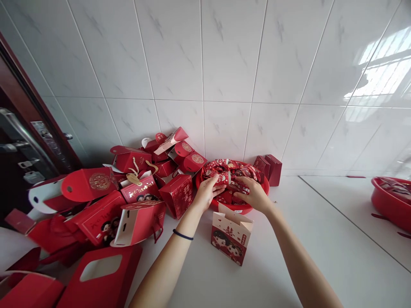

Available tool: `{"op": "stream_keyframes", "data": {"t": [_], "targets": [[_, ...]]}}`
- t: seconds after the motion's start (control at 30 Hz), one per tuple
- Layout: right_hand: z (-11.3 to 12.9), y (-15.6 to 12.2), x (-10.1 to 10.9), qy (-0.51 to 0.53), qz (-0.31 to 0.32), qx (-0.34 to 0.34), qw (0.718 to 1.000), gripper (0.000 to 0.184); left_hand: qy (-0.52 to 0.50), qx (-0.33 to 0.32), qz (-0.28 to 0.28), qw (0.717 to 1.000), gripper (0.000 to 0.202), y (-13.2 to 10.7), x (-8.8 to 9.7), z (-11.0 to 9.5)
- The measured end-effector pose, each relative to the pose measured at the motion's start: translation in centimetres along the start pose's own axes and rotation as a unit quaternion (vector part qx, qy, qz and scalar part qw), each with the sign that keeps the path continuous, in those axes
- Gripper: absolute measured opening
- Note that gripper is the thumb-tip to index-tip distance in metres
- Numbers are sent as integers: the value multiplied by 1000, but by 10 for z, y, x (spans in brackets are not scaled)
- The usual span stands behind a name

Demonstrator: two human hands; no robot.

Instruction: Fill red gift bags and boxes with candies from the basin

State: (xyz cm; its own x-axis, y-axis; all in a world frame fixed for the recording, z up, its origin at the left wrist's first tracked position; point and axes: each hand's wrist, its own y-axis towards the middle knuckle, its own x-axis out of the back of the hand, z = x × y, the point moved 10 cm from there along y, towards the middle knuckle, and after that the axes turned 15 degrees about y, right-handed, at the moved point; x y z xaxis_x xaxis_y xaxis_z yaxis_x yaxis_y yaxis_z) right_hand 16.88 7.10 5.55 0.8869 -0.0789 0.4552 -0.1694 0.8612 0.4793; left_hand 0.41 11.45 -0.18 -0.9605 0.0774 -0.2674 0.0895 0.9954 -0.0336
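A red plastic basin point(266, 188) full of small red wrapped packets point(239, 164) stands by the tiled wall. At its left side my left hand point(207, 193) is closed on a red and white printed packet point(225, 178), held over the others. My right hand point(254, 194) reaches in from the right, fingers apart and touching the packets; I see nothing gripped in it. Between my forearms, just in front of the basin, a red and white gift box point(228, 244) with two cartoon figures stands upright, its top flaps open. Its inside is mostly hidden.
A heap of red gift boxes point(138, 187) fills the left, some with open flaps. Two small dark red boxes point(275, 170) stand behind the basin's right side. Another red basin point(390, 205) is at far right. A dark door point(19, 141) borders the left.
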Motion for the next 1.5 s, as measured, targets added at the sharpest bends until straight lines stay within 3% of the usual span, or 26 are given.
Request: {"op": "stream_keyframes", "data": {"t": [0.2,0.3,0.4,0.5,0.63,0.73,0.93,1.1,1.23,1.5], "targets": [[-11,1,5,20,-68,-12,997,21,-27,17,-15,999,27,-4,3,-5],[-17,0,21,88,-117,-19,989,22,-12,11,-11,1000,29,-8,0,-8],[-16,-3,33,229,-149,-12,962,31,44,-14,1,999,40,-10,-4,-12],[0,-4,33,287,-134,13,948,35,75,-28,4,997,53,-10,-5,-10],[27,-6,15,220,-72,58,971,24,98,-44,-2,994,49,-8,-2,-9],[34,-6,1,165,-41,71,983,22,111,-45,2,993,44,-7,0,-8],[32,-6,-6,147,-19,71,986,21,144,-55,48,987,49,-12,-8,-12],[12,-4,-5,200,-20,-5,980,39,158,-81,65,982,58,-15,-13,-18],[-2,-3,-2,215,-39,-32,975,25,161,-83,68,981,60,-16,-15,-19],[3,-3,0,223,-46,-17,974,21,172,-111,7,979,48,-13,-5,-19]]}}
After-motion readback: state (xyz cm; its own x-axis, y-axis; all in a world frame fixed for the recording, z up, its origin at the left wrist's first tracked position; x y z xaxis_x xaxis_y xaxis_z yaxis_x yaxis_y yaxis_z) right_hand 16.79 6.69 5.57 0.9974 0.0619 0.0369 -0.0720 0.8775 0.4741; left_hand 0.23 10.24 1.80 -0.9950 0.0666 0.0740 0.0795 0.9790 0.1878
